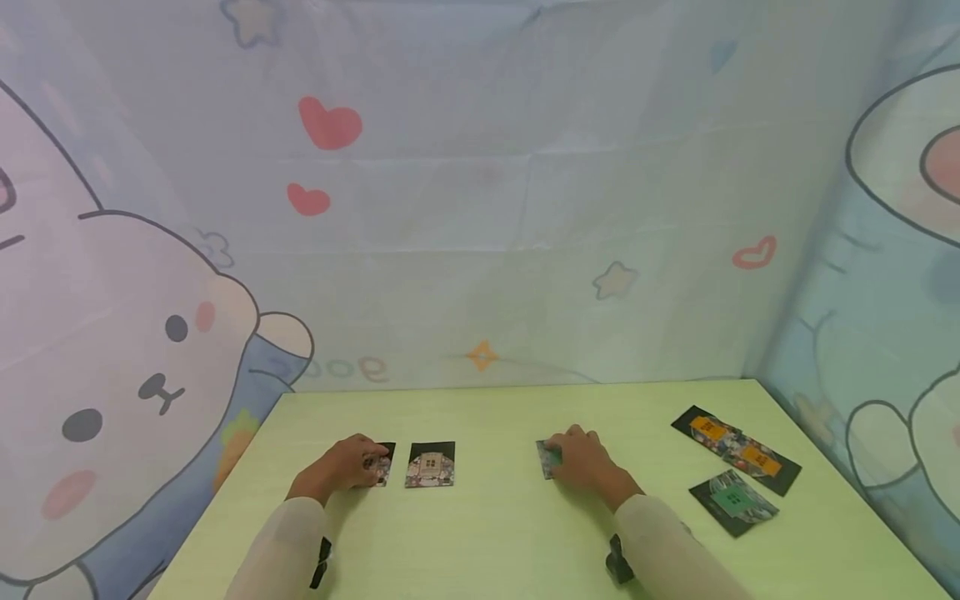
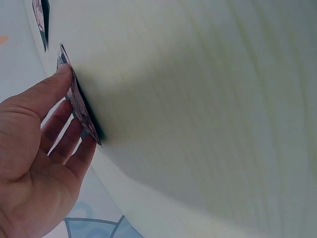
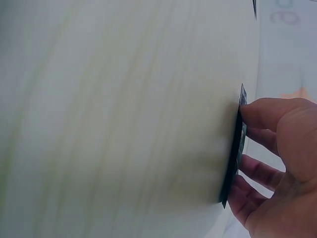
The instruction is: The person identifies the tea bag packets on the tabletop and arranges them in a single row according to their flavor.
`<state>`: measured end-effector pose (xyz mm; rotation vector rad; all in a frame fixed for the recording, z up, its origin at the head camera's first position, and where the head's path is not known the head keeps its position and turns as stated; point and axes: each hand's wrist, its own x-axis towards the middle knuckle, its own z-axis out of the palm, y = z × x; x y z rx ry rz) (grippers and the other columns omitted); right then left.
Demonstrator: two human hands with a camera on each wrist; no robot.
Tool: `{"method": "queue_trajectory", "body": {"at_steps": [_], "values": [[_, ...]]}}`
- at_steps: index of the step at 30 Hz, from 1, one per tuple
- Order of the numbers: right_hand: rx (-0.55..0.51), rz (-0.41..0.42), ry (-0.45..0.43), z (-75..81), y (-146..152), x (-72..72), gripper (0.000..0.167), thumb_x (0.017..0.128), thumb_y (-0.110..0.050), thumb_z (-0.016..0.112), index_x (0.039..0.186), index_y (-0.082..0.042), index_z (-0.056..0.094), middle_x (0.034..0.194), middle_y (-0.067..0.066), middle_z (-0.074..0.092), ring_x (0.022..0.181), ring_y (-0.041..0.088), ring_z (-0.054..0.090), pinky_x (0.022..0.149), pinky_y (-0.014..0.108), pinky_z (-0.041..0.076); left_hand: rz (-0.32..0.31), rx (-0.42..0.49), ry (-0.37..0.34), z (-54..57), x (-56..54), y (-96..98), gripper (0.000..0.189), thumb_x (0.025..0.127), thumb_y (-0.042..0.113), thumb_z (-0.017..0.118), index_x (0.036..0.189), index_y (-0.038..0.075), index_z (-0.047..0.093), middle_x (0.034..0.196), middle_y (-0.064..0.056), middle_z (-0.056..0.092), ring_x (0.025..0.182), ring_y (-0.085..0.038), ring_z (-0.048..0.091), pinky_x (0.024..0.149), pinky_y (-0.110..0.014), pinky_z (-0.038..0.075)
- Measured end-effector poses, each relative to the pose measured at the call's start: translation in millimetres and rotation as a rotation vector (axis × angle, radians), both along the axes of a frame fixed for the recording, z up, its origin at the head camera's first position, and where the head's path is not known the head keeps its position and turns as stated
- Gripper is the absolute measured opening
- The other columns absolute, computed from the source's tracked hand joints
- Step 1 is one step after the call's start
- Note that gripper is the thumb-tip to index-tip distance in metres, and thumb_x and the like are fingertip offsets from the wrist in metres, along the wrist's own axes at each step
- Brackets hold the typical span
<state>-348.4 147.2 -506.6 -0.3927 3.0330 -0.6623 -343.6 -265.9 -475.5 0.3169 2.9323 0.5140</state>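
In the head view my left hand [image 1: 348, 465] is at the left part of the table, holding a flat square packet [image 1: 385, 473] with a dark top and a colourful print. The left wrist view shows the thumb and fingers set along this packet [image 2: 81, 106], close over the tabletop. A similar packet [image 1: 431, 465] with a beige label lies just right of that hand. Further right, my right hand [image 1: 585, 462] grips a packet with green on it [image 1: 547, 458], mostly covered by the fingers. Its thumb and fingertips meet the packet [image 3: 237, 148] in the right wrist view.
Two packets with orange labels [image 1: 735, 450] lie end to end at the table's right side. Nearer, a green-labelled packet [image 1: 734, 502] lies askew. The pale yellow-green table [image 1: 480, 533] meets a printed cloth backdrop [image 1: 480, 192] behind and at both sides.
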Motion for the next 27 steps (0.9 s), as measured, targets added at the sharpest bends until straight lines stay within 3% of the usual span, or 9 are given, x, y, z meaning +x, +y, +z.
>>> {"method": "queue_trajectory", "body": {"at_steps": [27], "values": [[-0.019,0.068,0.03,3.0,-78,6.8,0.04,0.088,-0.017,0.07,0.128,-0.01,0.069,0.115,0.015,0.057,0.095,0.029,0.047,0.075,0.04,0.045,0.014,0.011,-0.011,-3.3,-2.8,-1.5,0.044,0.09,0.011,0.077,0.134,0.01,0.068,0.139,-0.019,0.057,0.13,-0.043,0.055,0.104,-0.058,0.049]]}}
